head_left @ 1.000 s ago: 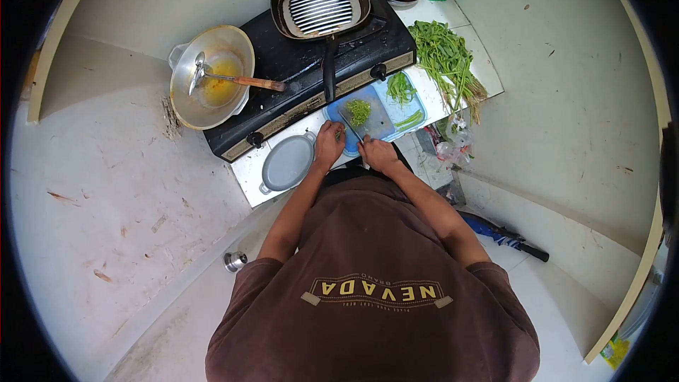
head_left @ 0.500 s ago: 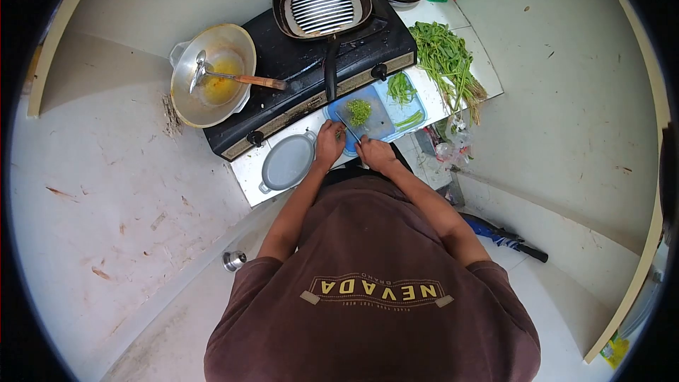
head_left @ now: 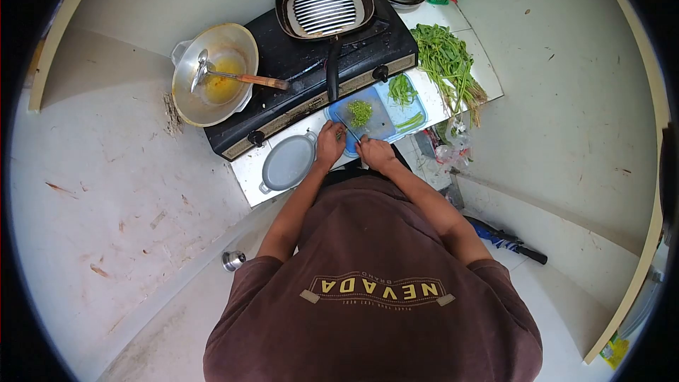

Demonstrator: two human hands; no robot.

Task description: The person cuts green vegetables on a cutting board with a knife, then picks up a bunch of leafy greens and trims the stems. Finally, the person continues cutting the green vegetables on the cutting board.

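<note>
My right hand grips a knife whose blade points up over a blue cutting board. My left hand presses green stalks down at the board's near left edge, right beside the blade. A small pile of chopped greens lies on the board beyond the knife. More cut green pieces sit at the board's far right end.
A black two-burner stove carries a ridged grill pan and a metal wok with yellow liquid and a ladle. A grey lidded pan sits left of the board. A bunch of leafy greens lies on the right.
The hands stay in nearly the same place on the board. The knife shifts slightly in small chopping motions, and the view has drifted a little.
</note>
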